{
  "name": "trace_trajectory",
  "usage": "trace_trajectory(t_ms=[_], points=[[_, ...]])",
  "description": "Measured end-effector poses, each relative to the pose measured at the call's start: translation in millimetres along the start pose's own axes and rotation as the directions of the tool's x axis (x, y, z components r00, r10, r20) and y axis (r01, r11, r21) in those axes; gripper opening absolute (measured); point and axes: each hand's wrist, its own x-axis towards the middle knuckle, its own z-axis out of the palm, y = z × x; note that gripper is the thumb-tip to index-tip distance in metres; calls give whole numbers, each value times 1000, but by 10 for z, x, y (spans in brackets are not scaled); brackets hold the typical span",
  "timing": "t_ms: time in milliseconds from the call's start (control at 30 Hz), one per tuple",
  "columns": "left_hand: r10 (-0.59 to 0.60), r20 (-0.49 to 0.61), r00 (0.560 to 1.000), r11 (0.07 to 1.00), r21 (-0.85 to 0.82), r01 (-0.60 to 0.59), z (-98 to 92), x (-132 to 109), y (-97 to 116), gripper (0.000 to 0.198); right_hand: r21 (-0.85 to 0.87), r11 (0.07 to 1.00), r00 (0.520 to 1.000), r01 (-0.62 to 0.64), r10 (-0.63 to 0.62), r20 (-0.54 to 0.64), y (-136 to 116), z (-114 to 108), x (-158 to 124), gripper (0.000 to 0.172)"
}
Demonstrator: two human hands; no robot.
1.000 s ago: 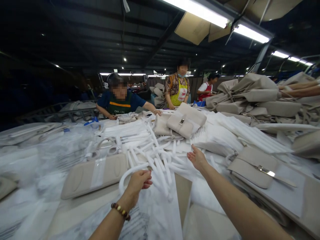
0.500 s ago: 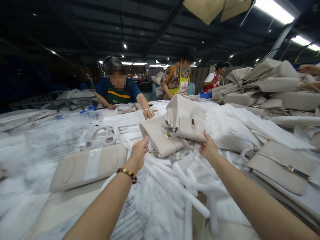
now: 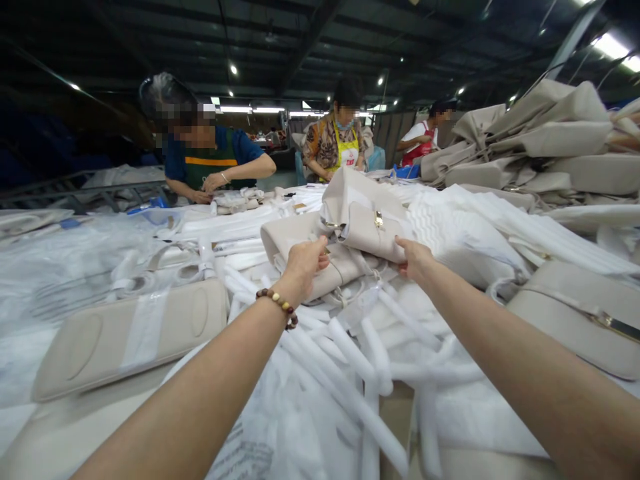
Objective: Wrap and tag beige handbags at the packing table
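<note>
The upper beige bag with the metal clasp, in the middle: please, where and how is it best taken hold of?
Probably by both lower corners, one hand on each, from the near side. The upper bag lies tilted on another bag, its clasp facing the wearer; the right hand is at its right corner, the left hand near its left.

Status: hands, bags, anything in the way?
Left hand at lower bag, right hand at corner of upper bag; grips unclear. Upper bag partly overlaps lower bag. White tubes clutter the front.

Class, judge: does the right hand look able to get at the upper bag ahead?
Probably yes: the right hand is at a lower corner of the upper bag, with nothing visible between.
</note>
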Motion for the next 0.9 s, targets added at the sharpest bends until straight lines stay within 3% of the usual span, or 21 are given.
trace_trajectory(t_ms=[200, 367, 567, 733, 900], points=[[-95, -4, 995, 995, -41, 95, 7, 184, 4, 31, 11, 983, 982, -182, 183, -39, -36, -94, 28, 30], [-110, 35, 993, 992, -58, 112, -3, 284, 13, 32, 75, 975, 976, -208, 202, 82, -27, -109, 30, 27], [-131, 55, 990, 981, -134, 137, 240, 369, 81, 27, 123, 964, 956, -238, 210, 204, -95, -164, 167, 13], [-112, 32, 993, 963, -243, 116, 349, 513, 101, 19, 185, 966, 915, -182, 97, 392, -131, -118, 198, 1], [-189, -55, 980, 922, -354, 158, 190, 598, -9, 30, 290, 957, 850, -12, -143, 508, -134, -44, -5, 20]])
